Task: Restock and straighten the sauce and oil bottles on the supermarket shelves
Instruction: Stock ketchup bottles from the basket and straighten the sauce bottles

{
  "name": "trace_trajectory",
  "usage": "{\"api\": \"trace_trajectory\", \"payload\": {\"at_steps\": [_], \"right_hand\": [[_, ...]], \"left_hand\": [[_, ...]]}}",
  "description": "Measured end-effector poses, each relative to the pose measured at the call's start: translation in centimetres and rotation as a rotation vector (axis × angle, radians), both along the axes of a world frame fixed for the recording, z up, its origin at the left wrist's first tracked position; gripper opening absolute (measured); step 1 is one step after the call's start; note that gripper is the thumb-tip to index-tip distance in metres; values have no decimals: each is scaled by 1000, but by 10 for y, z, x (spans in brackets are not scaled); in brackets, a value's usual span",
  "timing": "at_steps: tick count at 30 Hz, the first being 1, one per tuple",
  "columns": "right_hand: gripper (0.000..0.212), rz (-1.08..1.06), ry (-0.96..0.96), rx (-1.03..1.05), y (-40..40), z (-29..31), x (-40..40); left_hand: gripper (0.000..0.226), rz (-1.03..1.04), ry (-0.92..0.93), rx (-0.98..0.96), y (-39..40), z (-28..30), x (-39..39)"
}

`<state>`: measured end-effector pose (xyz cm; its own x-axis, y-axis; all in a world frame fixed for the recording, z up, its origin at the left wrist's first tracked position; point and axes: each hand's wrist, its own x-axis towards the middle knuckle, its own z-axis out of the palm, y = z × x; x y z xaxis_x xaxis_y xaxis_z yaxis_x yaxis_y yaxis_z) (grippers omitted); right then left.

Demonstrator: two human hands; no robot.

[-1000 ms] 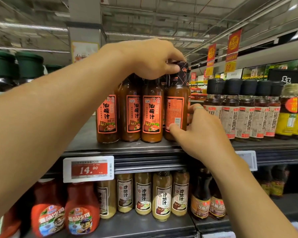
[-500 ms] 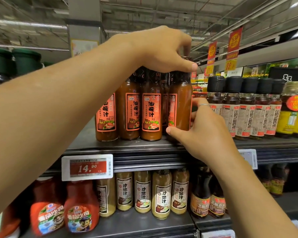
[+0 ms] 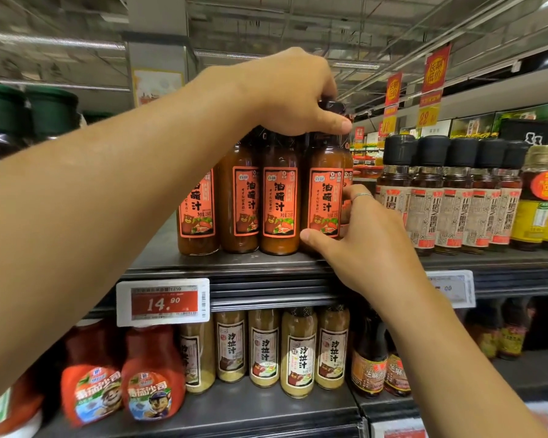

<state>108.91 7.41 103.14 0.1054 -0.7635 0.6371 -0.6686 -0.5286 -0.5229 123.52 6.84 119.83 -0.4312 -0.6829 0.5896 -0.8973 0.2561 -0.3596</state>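
Several orange-labelled dressing bottles stand in a row on the upper shelf (image 3: 234,263). The rightmost front bottle (image 3: 325,197) has its label facing me. My left hand (image 3: 295,93) grips its dark cap from above, thumb stretched to the right. My right hand (image 3: 361,235) holds the same bottle low down, thumb on the front near its base and fingers curled round its right side. The other orange-labelled bottles (image 3: 277,200) stand upright to its left, touching one another.
Dark-capped sesame oil bottles (image 3: 450,197) fill the shelf to the right, yellow-labelled ones (image 3: 538,197) beyond. Below are pale salad dressing bottles (image 3: 301,352), red ketchup bottles (image 3: 152,377) and a 14.90 price tag (image 3: 163,303). Green-capped jars (image 3: 29,112) stand far left.
The bottle in my hands has turned: a second ago its back label faced me, now the front label faces out. Both hands kept their hold on it.
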Motion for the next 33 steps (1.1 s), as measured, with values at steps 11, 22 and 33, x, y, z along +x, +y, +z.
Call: {"api": "trace_trajectory", "payload": {"at_steps": [11, 22, 33], "right_hand": [[71, 5, 3, -18, -2, -1, 2], [66, 7, -6, -47, -6, -5, 1], [59, -11, 30, -35, -8, -2, 3]], "left_hand": [[61, -14, 112, -136, 16, -20, 6], [81, 135, 850, -314, 79, -97, 79], [72, -31, 1264, 106, 75, -138, 89]]}}
